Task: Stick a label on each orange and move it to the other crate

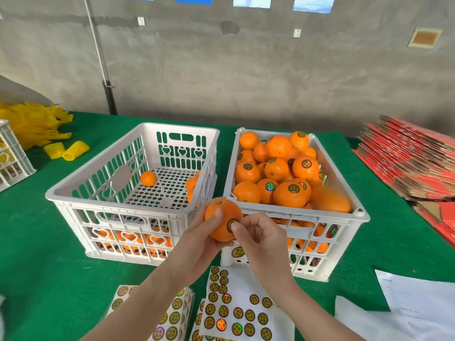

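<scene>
the left hand [197, 242] grips an orange [222, 219] from below, fingers curled round it and the thumb laid across its top. the right hand [261, 239], just right of the orange, has its fingers curled in, and its fingertips pinch a round label [231, 224] against the orange's skin. the two hands meet on the fruit, which is held up in front of the gap between two white crates.

the label is black with a gold emblem, and its writing is too small to read. below the orange lie sticker sheets [236, 303] of the same rounds, some shining rainbow.

far left of the orange are yellow foam nets [37, 126]. up-left of it, the left crate [118, 198] holds a few oranges. up-right of it, the right crate [295, 214] is heaped with oranges, many labelled. far right are red flat cartons [408, 156] and white papers [418, 296]. all rest on a green cloth [49, 279], with a grey concrete wall [246, 70] behind.
</scene>
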Action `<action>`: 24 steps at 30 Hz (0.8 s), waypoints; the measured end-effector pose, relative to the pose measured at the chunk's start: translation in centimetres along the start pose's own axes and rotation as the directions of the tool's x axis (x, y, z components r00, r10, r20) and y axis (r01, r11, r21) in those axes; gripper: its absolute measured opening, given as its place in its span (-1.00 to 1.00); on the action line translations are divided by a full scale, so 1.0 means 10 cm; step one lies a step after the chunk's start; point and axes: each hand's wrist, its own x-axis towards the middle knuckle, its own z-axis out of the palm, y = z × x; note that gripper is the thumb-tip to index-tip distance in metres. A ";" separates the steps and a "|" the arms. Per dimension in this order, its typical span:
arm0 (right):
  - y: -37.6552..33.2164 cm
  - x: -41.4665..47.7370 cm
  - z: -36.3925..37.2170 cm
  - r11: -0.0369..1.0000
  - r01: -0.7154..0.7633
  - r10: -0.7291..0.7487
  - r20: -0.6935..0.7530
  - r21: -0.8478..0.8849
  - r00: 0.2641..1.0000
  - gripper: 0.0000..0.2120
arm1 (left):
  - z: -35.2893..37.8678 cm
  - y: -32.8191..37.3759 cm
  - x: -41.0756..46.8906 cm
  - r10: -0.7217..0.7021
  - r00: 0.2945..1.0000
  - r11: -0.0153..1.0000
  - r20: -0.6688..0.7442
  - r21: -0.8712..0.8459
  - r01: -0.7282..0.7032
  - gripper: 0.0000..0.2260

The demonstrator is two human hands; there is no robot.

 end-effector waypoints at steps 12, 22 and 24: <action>-0.04 0.23 -0.15 0.908 0.200 -0.225 -0.025 -0.367 0.974 -0.26 | 0.30 0.21 0.31 0.056 0.998 0.964 -0.037 0.262 -0.044 -0.43; -0.07 0.73 -0.62 0.748 0.354 -0.446 -0.031 -0.562 0.894 -0.25 | 0.75 0.26 0.83 -0.088 0.970 0.954 0.226 0.301 0.016 -0.47; -0.03 0.93 -0.83 0.742 0.272 -0.411 -0.094 -0.613 0.907 -0.30 | 0.80 0.32 0.91 -0.081 0.986 0.907 0.144 0.420 0.013 -0.36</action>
